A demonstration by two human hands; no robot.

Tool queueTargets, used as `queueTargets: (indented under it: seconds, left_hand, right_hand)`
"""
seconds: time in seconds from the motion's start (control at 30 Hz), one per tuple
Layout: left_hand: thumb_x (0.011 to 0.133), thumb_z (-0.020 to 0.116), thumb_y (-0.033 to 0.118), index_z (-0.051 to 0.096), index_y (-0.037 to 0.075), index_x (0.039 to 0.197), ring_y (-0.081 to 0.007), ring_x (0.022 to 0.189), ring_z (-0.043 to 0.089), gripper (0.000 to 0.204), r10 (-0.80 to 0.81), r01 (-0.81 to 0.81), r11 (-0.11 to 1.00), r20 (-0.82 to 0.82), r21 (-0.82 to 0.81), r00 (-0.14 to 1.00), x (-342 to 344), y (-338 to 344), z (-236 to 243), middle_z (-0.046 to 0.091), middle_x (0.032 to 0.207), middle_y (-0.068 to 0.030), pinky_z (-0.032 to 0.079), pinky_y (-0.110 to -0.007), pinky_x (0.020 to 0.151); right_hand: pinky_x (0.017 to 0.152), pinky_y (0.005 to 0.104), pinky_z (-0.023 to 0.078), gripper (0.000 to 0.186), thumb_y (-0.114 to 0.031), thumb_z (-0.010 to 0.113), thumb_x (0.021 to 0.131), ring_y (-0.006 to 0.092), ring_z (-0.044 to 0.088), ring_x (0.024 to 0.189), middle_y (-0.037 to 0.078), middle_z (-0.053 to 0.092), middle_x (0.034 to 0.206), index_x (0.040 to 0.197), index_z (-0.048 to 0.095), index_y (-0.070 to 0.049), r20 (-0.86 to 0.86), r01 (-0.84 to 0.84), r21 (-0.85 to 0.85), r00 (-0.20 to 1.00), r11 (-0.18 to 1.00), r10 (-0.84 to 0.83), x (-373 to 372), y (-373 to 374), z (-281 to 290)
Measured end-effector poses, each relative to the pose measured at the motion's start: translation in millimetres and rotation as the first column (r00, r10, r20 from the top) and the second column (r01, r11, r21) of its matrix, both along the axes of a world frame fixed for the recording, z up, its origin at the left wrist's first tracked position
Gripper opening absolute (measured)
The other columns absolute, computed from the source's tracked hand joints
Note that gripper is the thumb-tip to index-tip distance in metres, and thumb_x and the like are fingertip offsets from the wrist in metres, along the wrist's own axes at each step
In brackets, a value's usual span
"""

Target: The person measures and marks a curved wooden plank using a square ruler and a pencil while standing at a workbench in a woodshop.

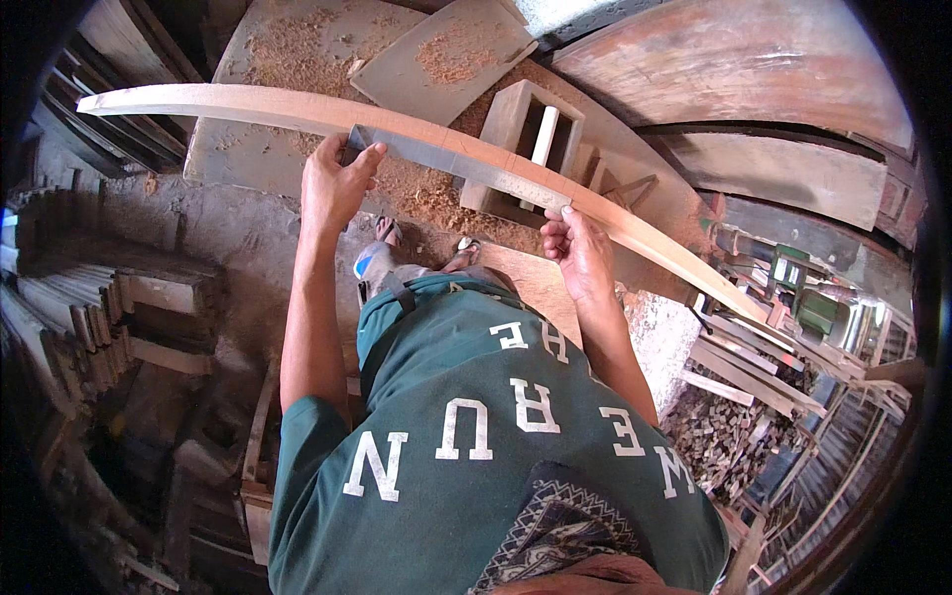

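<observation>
A long pale wooden board [421, 129] stretches across the view in front of me, bending with the lens. Flat along its near side lies a metal straightedge [426, 156], dark at the left end and lighter toward the right. My left hand [335, 183] is closed round the dark end, thumb on top and fingers at the board's edge. With thumb and curled fingers, my right hand [578, 248] pinches the lighter end against the board. Both hands stay at the near side of the wood.
Below the board stands a work table [228, 149] strewn with wood shavings [436, 203]. An open wooden box frame [511, 109] and a loose thin panel [436, 64] rest there. Large planks [734, 69] lean at the far right. Stacked timber [69, 327] stands left; offcuts [714, 426] lie right.
</observation>
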State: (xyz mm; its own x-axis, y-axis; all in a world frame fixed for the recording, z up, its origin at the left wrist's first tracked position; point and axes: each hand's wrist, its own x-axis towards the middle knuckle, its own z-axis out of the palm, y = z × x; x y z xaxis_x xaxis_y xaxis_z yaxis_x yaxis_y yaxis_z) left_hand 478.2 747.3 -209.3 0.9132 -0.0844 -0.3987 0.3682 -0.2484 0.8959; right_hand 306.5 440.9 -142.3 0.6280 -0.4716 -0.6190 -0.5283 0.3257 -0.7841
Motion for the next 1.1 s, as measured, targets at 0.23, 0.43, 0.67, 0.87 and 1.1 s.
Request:
queueTargets:
  seconds: [0.23,0.43,0.67,0.87,1.1]
  left_hand:
    - [0.090,0.080,0.028,0.070,-0.004,0.103,-0.0122,0.062,0.065,0.036,0.014,-0.015,0.999,-0.021,-0.032,1.000,5.6,5.5,3.8,0.070,0.076,-0.0066,0.051,-0.030,0.057]
    - [0.090,0.079,0.023,0.069,-0.004,0.108,-0.0112,0.066,0.065,0.033,0.010,-0.013,0.995,-0.036,-0.094,0.999,11.3,10.6,6.0,0.071,0.080,-0.0060,0.052,-0.028,0.060]
    - [0.091,0.077,0.018,0.069,-0.005,0.109,-0.0104,0.067,0.064,0.030,0.011,-0.019,0.994,-0.070,-0.108,0.998,13.8,9.5,15.3,0.071,0.083,-0.0055,0.053,-0.027,0.062]
    - [0.094,0.075,0.020,0.070,-0.002,0.112,-0.0105,0.070,0.063,0.029,-0.019,0.009,0.996,-0.123,-0.085,0.992,16.8,12.0,14.5,0.071,0.086,-0.0042,0.053,-0.027,0.066]
    - [0.092,0.076,0.019,0.070,-0.005,0.109,-0.0097,0.067,0.063,0.030,-0.021,0.015,0.999,-0.135,-0.042,0.991,19.1,11.5,24.7,0.071,0.083,-0.0051,0.053,-0.026,0.063]
  right_hand:
    - [0.062,0.0269,0.047,0.034,-0.029,0.064,0.102,0.0127,0.060,0.067,0.008,0.069,0.082,0.107,0.071,0.004,-0.027,-0.022,0.000,0.999,1.000,0.022,3.6,5.5,0.7]
    - [0.064,0.0266,0.047,0.035,-0.029,0.064,0.103,0.0126,0.059,0.068,0.008,0.069,0.083,0.107,0.071,0.004,-0.073,-0.037,-0.004,0.997,0.999,0.036,11.6,11.4,8.8]
    - [0.064,0.0263,0.047,0.035,-0.030,0.064,0.103,0.0120,0.059,0.068,0.007,0.069,0.082,0.105,0.072,0.004,-0.076,-0.038,0.013,0.996,0.999,0.039,12.4,13.1,10.2]
    - [0.063,0.0264,0.047,0.035,-0.030,0.064,0.104,0.0114,0.059,0.067,0.007,0.070,0.082,0.106,0.073,0.004,-0.074,-0.048,0.021,0.996,0.999,0.049,10.0,8.9,5.8]
    - [0.063,0.0266,0.047,0.034,-0.029,0.062,0.105,0.0116,0.060,0.067,0.006,0.070,0.082,0.107,0.072,0.003,-0.070,-0.049,0.034,0.996,0.998,0.051,10.9,10.9,8.0]
